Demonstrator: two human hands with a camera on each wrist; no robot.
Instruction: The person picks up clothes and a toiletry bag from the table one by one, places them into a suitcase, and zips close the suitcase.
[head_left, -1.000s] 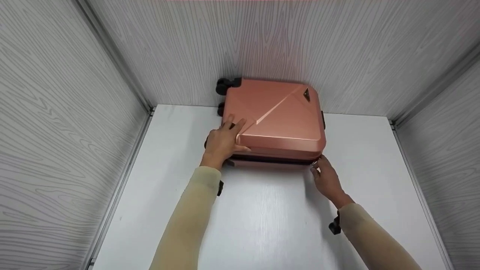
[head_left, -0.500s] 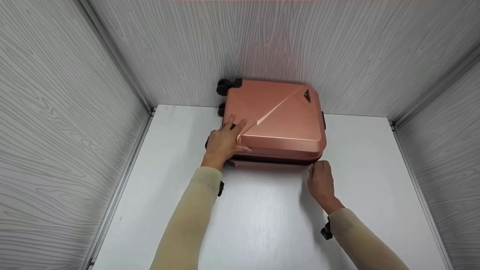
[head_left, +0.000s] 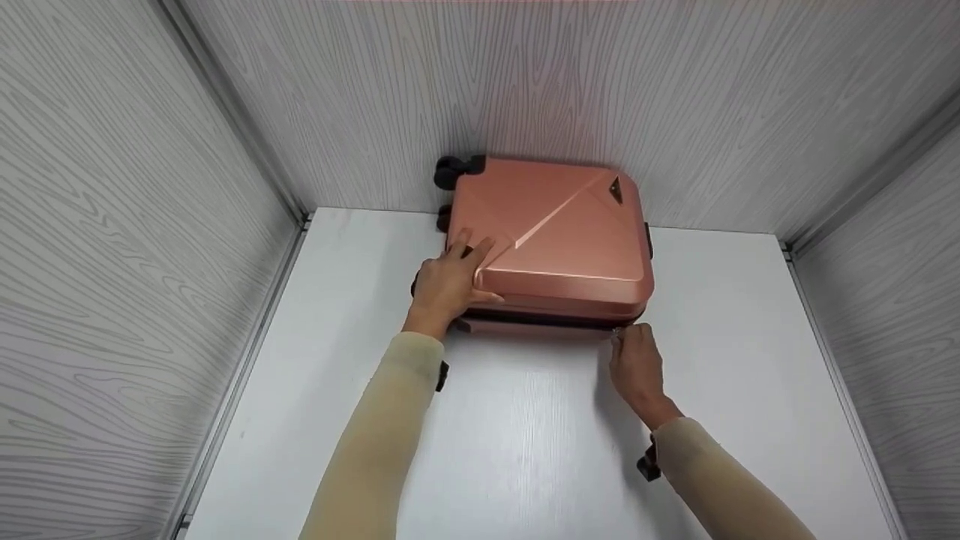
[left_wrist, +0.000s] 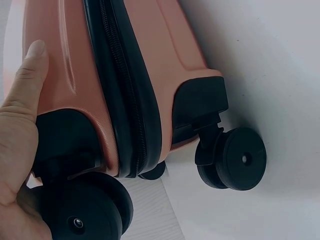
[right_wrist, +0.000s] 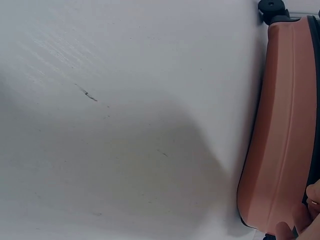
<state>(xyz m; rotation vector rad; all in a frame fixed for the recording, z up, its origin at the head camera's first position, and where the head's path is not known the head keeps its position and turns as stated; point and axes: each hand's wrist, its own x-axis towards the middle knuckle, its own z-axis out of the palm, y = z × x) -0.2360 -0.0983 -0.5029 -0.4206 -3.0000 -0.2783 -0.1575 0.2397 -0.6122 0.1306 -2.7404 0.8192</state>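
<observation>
A rose-pink hard-shell suitcase [head_left: 555, 225] lies flat on its side, its black wheels [left_wrist: 243, 158] to the left. My left hand [head_left: 444, 285] rests with spread fingers on its near left corner. In the left wrist view the thumb lies straight along the shell beside a wheel. A black zipper [left_wrist: 120, 60] runs round the suitcase's side. At the near right corner my right hand [head_left: 637, 367] pinches a small metal zipper pull [head_left: 617, 332]. Only the fingertips of that hand [right_wrist: 312, 200] show at the edge of the right wrist view, by the zipper band.
The suitcase stands on a white floor panel [head_left: 517, 435], close to the grey wood-grain back wall [head_left: 375, 105]. Side walls [head_left: 97, 262] rise left and right, with metal strips along their edges. A black wrist camera [head_left: 649, 461] sits under the right sleeve.
My right hand has come round the near right corner and slid slightly left along the zipper, its wrist turning. The left hand stays in place; the suitcase barely shifts.
</observation>
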